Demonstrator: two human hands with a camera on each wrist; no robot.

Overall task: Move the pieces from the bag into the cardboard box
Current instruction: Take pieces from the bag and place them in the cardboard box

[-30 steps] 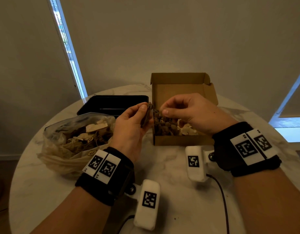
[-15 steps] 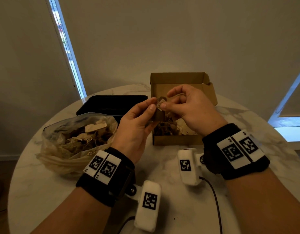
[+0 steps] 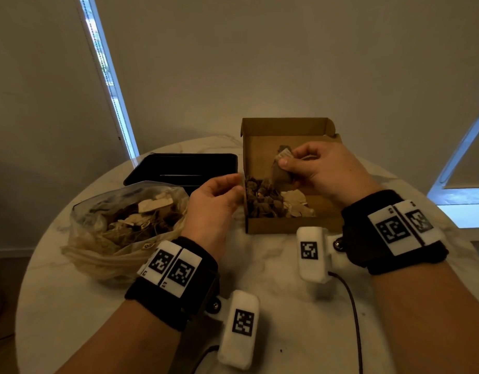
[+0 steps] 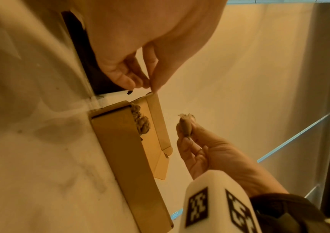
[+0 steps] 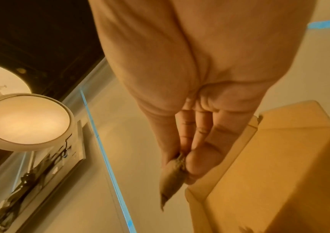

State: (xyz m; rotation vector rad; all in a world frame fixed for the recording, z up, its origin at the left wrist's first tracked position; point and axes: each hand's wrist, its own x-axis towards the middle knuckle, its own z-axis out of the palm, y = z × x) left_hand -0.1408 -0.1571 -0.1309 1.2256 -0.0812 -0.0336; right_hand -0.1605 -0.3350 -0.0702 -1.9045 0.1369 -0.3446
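My right hand (image 3: 288, 163) pinches a brown pouch-like piece (image 3: 279, 170) between thumb and fingers, held above the open cardboard box (image 3: 287, 226). The right wrist view shows the same piece (image 5: 171, 175) hanging from those fingertips (image 5: 194, 164) beside the box (image 5: 279, 165). Several brown and pale pieces lie in the box. My left hand (image 3: 234, 187) hovers at the box's left edge, fingers loosely curled, holding nothing; in the left wrist view its fingertips (image 4: 128, 82) nearly meet. The clear plastic bag (image 3: 98, 249) of pieces lies open at the left.
A black tray (image 3: 184, 164) stands behind the bag, left of the box. The box's lid (image 3: 287, 128) stands upright at the back. All this rests on a round white marble table (image 3: 281, 265). A black cable (image 3: 351, 300) runs across its near side.
Both hands held the piece together a moment ago. My left hand has let go and dropped back left; my right hand has carried the piece to the right, over the box.
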